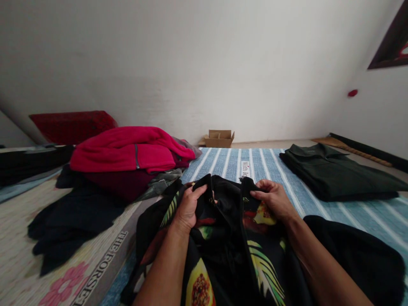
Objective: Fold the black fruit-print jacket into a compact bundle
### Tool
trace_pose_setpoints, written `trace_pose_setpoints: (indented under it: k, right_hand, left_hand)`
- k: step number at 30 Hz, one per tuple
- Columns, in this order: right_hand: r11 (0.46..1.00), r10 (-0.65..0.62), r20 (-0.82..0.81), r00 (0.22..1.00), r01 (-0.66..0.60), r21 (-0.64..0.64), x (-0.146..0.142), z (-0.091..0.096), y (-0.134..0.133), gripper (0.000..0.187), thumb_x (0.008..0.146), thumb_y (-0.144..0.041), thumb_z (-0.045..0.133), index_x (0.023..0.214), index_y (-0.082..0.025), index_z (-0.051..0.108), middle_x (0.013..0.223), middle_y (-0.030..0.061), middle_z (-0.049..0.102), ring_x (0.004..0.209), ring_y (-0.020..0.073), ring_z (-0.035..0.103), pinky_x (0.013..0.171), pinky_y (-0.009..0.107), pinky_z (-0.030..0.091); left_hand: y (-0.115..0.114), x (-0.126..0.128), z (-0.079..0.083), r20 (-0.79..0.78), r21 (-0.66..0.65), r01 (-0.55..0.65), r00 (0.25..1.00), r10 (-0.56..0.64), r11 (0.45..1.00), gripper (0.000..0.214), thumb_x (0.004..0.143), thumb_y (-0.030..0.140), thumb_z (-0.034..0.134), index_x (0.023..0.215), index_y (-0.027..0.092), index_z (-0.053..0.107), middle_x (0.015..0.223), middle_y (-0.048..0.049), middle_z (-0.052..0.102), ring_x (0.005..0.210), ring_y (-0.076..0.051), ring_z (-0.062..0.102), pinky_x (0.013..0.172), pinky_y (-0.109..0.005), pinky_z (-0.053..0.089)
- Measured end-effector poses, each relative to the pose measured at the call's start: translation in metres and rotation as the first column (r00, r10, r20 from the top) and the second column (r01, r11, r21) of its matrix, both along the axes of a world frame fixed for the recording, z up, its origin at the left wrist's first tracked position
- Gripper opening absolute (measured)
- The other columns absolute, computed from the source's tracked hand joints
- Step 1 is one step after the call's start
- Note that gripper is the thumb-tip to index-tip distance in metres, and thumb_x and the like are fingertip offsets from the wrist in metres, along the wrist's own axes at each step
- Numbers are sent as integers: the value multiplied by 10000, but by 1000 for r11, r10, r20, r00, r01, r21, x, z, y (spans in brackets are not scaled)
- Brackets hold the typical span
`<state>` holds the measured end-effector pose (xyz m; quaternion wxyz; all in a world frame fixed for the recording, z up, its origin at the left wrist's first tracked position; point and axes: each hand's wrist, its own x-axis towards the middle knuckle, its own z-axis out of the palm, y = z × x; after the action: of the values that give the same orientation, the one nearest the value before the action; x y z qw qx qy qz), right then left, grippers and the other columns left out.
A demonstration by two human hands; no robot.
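Note:
A black shirt with a fruit and leaf print (223, 238) lies in front of me on a blue striped mattress (334, 212). My left hand (188, 206) is closed on the shirt's left collar edge. My right hand (274, 197) pinches the right collar edge. The two hands hold the top of the shirt a little apart, with the open front between them.
A pile of clothes topped by a pink fleece (130, 153) sits to the left, with dark garments (70, 216) spread below it. A folded dark green shirt (338, 176) lies at the right. A small cardboard box (219, 138) stands by the white wall.

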<state>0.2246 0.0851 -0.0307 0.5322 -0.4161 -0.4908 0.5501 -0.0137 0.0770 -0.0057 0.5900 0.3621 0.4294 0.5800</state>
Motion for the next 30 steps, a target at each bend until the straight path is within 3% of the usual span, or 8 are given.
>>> trace_pose_setpoints:
  k: [8,12,15,21,30]
  right_hand:
    - [990,139,-235,962,-134,36,7,4,-2,284,584,-169,790,763,-199,572,677,-33,668,541,115,596,520,224,470]
    - [968,252,-267,930,-247,54,4,7,-7,358,611,-168,766,948,-190,648,858,28,709,677,151,649,620,258,509]
    - [954,295,-276,915,-295,43,1,9,-10,334,630,-202,753,954,-167,679,842,44,713,661,155,650,617,262,510]
    - [947,310,-327,893,-319,26,-6,13,-15,250,705,-280,716,927,-168,708,817,60,721,684,166,661,648,265,509]
    - [952,291,-339,895,-307,7,-10,8,-13,161,715,-249,711,844,-155,693,716,33,689,591,123,612,564,219,469]
  left_hand:
    - [-9,16,11,-35,-8,51,998,-52,999,289,536,231,815,753,111,666,585,-3,651,459,-114,580,484,-229,512]
    - [-12,26,12,-48,-1,93,994,-93,996,252,552,200,800,760,111,688,598,-13,668,473,-114,587,510,-225,509]
    - [-15,33,11,-68,1,142,988,-142,990,236,566,186,782,773,112,698,620,-20,679,492,-120,596,522,-229,504]
    - [-23,45,16,-56,13,227,973,-226,974,244,569,202,771,785,110,706,672,-31,689,566,-144,618,562,-240,499]
    - [-23,50,11,-67,49,191,980,-187,980,223,588,242,773,754,121,687,655,-12,654,568,-130,589,558,-233,474]
